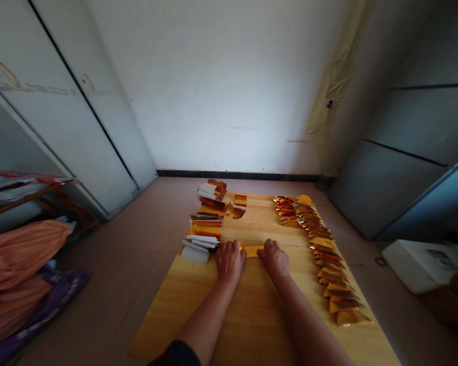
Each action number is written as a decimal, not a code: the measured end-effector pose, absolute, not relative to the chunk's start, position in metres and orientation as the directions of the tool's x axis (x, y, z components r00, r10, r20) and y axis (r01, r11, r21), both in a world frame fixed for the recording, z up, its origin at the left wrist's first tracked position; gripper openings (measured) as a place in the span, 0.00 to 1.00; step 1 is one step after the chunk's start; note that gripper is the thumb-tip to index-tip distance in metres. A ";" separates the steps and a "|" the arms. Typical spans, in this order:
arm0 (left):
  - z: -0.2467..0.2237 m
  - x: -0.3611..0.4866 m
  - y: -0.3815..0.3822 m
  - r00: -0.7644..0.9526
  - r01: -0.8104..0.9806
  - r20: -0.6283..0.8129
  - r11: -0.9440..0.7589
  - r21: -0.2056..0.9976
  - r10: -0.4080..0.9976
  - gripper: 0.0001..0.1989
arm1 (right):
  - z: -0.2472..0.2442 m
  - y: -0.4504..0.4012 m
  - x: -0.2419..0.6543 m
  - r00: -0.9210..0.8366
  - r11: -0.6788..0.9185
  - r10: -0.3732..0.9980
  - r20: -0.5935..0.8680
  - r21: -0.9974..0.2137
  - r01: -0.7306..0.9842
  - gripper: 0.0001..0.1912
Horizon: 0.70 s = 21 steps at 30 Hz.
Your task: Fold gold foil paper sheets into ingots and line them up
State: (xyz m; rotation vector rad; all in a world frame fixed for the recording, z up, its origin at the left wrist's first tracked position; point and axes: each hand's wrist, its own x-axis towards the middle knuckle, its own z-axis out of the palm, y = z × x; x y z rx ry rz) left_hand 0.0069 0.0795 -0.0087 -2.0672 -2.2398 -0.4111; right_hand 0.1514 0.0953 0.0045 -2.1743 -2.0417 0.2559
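A small strip of gold foil paper (253,251) lies flat on the wooden board (252,305), between my two hands. My left hand (230,260) closes on its left end, fingers bent down toward the board. At the right end, my right hand (275,259) pinches the strip in the same way. Both sets of fingertips are partly hidden. Left of my hands are stacks of curled gold-and-white paper sheets (206,226). Two loose gold pieces (236,210) rest beyond my hands. Along the right edge runs a long row of folded gold paper pieces (332,274), overlapping one another.
A white wall (221,101) stands behind the board, with tiled floor (137,244) around it. Pale cabinets (80,101) and orange and purple bags (26,259) are on the left. A grey fridge-like cabinet (412,137) and a white box (420,264) are on the right.
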 end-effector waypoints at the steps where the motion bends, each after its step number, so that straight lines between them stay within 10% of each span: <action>1: -0.009 0.007 0.079 -0.076 0.989 0.246 0.042 0.140 0.966 0.09 | 0.003 0.095 0.152 0.047 -0.043 0.999 0.015 -0.236 0.971 0.08; 8: -0.012 0.007 0.086 0.223 0.970 0.187 -0.237 0.056 0.957 0.09 | -0.003 0.094 0.144 -0.105 0.119 0.991 0.082 -0.189 0.975 0.10; 21: -0.006 0.002 0.082 0.069 0.951 0.125 -0.104 0.292 0.990 0.06 | 0.010 0.088 0.129 0.033 -0.036 0.999 -0.018 -0.256 0.966 0.10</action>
